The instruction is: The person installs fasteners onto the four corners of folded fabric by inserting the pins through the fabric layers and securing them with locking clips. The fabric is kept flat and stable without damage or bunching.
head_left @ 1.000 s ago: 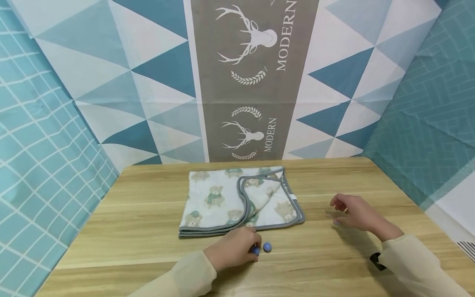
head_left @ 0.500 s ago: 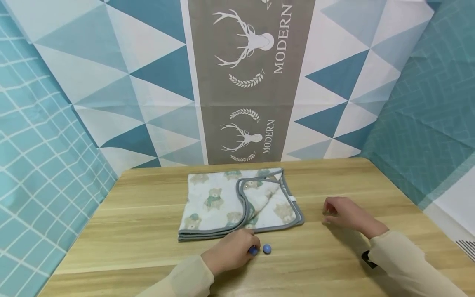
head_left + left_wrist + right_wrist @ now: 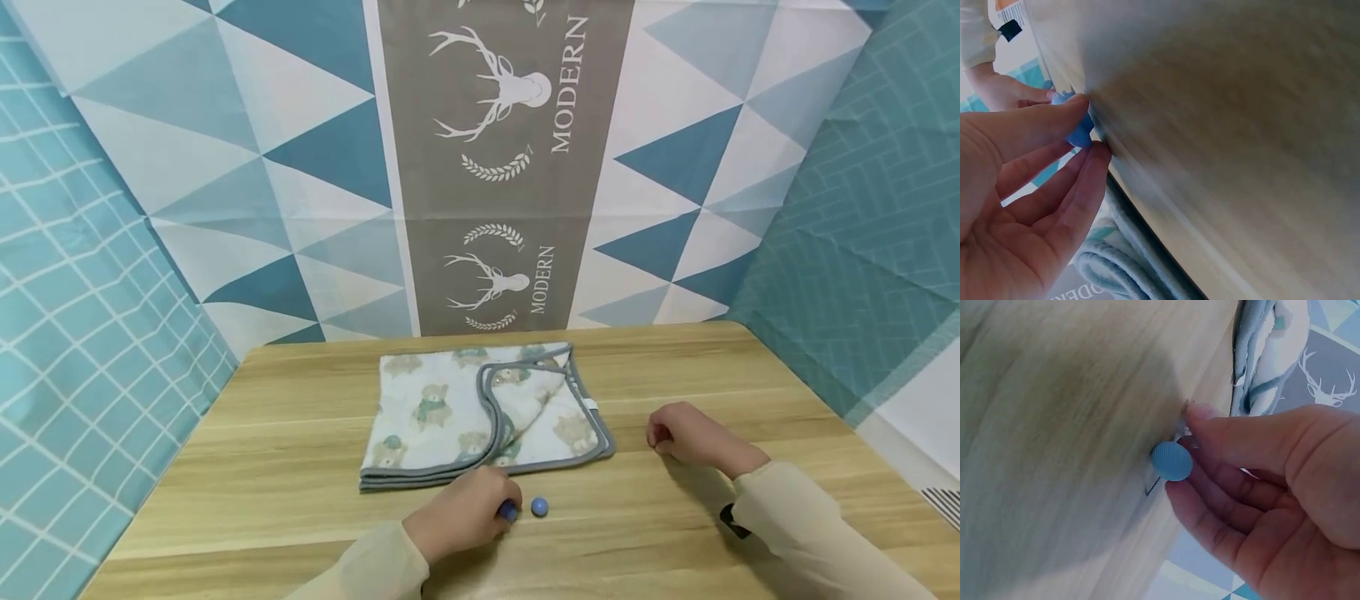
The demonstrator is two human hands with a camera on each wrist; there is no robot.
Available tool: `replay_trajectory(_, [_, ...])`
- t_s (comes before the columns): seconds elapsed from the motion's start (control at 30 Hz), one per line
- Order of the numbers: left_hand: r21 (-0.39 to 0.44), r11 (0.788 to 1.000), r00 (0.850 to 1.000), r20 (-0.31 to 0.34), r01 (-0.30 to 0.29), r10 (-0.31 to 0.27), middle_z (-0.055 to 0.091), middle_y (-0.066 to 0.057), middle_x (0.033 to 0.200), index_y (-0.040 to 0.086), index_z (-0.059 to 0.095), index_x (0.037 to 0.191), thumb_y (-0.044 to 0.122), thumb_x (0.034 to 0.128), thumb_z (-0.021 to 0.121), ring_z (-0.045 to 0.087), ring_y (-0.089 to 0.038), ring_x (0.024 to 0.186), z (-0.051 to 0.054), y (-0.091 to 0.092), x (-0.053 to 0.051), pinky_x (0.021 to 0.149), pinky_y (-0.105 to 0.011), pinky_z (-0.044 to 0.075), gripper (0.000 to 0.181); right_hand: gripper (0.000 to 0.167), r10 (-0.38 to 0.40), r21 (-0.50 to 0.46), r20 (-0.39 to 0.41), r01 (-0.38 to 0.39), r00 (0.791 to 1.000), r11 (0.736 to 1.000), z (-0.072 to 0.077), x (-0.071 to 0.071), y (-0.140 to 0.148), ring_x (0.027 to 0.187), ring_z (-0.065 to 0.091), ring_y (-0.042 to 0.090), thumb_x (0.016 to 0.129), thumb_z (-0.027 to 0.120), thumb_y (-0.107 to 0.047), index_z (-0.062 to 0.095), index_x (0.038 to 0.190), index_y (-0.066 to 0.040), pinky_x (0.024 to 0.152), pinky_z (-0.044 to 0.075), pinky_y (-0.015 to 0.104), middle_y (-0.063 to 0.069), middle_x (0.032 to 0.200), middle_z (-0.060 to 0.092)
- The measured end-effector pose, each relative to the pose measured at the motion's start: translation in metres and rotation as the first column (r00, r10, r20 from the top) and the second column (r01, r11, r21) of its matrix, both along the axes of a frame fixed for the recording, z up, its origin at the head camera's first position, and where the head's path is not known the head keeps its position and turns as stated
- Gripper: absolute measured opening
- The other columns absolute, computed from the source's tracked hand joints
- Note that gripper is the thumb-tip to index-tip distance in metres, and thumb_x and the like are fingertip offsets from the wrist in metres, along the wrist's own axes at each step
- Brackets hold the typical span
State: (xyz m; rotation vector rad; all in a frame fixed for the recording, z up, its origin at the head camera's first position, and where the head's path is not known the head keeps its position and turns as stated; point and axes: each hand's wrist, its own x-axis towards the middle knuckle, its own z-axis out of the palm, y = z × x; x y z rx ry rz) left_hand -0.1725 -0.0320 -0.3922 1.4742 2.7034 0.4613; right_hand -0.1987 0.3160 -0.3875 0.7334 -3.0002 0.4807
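Three blue pieces and two hands at a wooden counter; relative to one second earlier, the right hand lies slightly farther left, closer to the blanket, its fingers drawn further in; the left hand lies slightly farther left too, leaving a somewhat wider gap between its fingertips and the loose blue piece. For the work in hand, this appears to be an adjustment of position, with both holds kept and the loose piece left in place.

Counts: one blue toothed piece, pinched between the thumb and fingers of the left hand, at the near side of the blanket; one loose blue piece, resting on the counter just right of that hand; one blue ribbed piece, gripped at the fingertips of the right hand, to the right of the blanket; anything further between those fingertips is too small to tell. One folded blanket, bear-patterned with grey edging, lies flat on the far part of the counter, its right part turned back.
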Motion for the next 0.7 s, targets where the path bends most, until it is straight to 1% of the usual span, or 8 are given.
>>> replay_trajectory(0.1, [-0.008,1.000,1.000,0.025,-0.014,0.014,0.059,0.012,0.069,0.014,0.067,0.074,0.010,0.0775,0.074,0.041,0.003,0.061,0.001,0.000,0.001,0.056,-0.009,0.035,0.009,0.023,0.044,-0.033,-0.016,-0.044,0.999,0.998,0.000,0.000,-0.001,0.064,0.045,-0.003,0.077,0.070,0.005,0.060,0.070,-0.015,0.056,0.041,0.018,-0.010,0.069,0.057])
replay_trajectory(0.17, [0.002,1.000,0.999,0.033,-0.026,0.026,0.057,0.012,0.067,0.014,0.066,0.074,0.013,0.0782,0.074,0.041,0.003,0.061,0.001,0.001,0.001,0.056,-0.010,0.035,0.009,0.022,0.067,-0.055,-0.030,-0.069,0.997,0.996,0.001,0.000,-0.003,0.065,0.046,-0.003,0.078,0.069,0.004,0.061,0.071,-0.015,0.057,0.043,0.019,-0.011,0.070,0.058])
replay_trajectory(0.27, [0.039,0.998,0.998,0.023,-0.054,0.053,0.057,0.011,0.067,0.014,0.065,0.074,0.012,0.0806,0.071,0.042,0.003,0.060,0.003,0.002,-0.001,0.055,-0.010,0.035,0.009,0.020,0.079,-0.074,-0.041,-0.082,0.996,0.994,0.004,0.000,-0.008,0.065,0.047,-0.004,0.079,0.067,0.004,0.061,0.073,-0.014,0.057,0.045,0.019,-0.010,0.071,0.058])
replay_trajectory(0.37, [0.067,0.994,0.996,-0.002,-0.088,0.088,0.057,0.011,0.067,0.015,0.065,0.075,0.013,0.0827,0.069,0.042,0.003,0.059,0.009,0.007,-0.005,0.054,-0.011,0.036,0.009,0.018,0.077,-0.081,-0.039,-0.080,0.996,0.993,0.008,-0.001,-0.014,0.065,0.047,-0.004,0.080,0.067,0.001,0.061,0.074,-0.014,0.057,0.045,0.019,-0.010,0.072,0.057])
replay_trajectory(0.47, [0.065,0.991,0.993,-0.011,-0.114,0.115,0.056,0.010,0.068,0.015,0.066,0.077,0.016,0.0844,0.068,0.043,0.002,0.059,0.017,0.018,-0.008,0.053,-0.013,0.036,0.008,0.017,0.082,-0.097,-0.027,-0.084,0.996,0.992,0.010,-0.002,-0.020,0.065,0.050,-0.003,0.081,0.067,0.001,0.062,0.076,-0.014,0.057,0.046,0.019,-0.010,0.074,0.059])
replay_trajectory(0.53, [0.061,0.990,0.992,-0.003,-0.125,0.125,0.057,0.010,0.070,0.016,0.068,0.080,0.018,0.0855,0.067,0.044,0.001,0.061,0.022,0.027,-0.010,0.053,-0.013,0.037,0.006,0.017,0.091,-0.113,-0.009,-0.092,0.996,0.989,0.009,-0.002,-0.023,0.067,0.052,-0.002,0.081,0.067,0.002,0.062,0.078,-0.014,0.058,0.047,0.019,-0.009,0.075,0.060])
replay_trajectory(0.6, [0.060,0.991,0.993,0.002,-0.116,0.116,0.061,0.009,0.074,0.015,0.070,0.083,0.019,0.0855,0.067,0.048,0.002,0.063,0.023,0.037,-0.011,0.055,-0.012,0.039,0.005,0.018,0.099,-0.125,0.005,-0.098,0.995,0.987,0.008,-0.002,-0.026,0.068,0.053,-0.001,0.080,0.067,0.003,0.062,0.080,-0.014,0.059,0.048,0.019,-0.008,0.076,0.061])
replay_trajectory(0.7, [0.049,0.994,0.995,-0.014,-0.094,0.095,0.065,0.008,0.078,0.016,0.072,0.086,0.018,0.0846,0.067,0.051,0.003,0.066,0.021,0.050,-0.015,0.059,-0.010,0.041,0.005,0.018,0.112,-0.133,0.013,-0.109,0.994,0.985,0.006,-0.001,-0.030,0.068,0.054,-0.001,0.079,0.068,0.004,0.062,0.082,-0.013,0.059,0.049,0.020,-0.006,0.077,0.062])
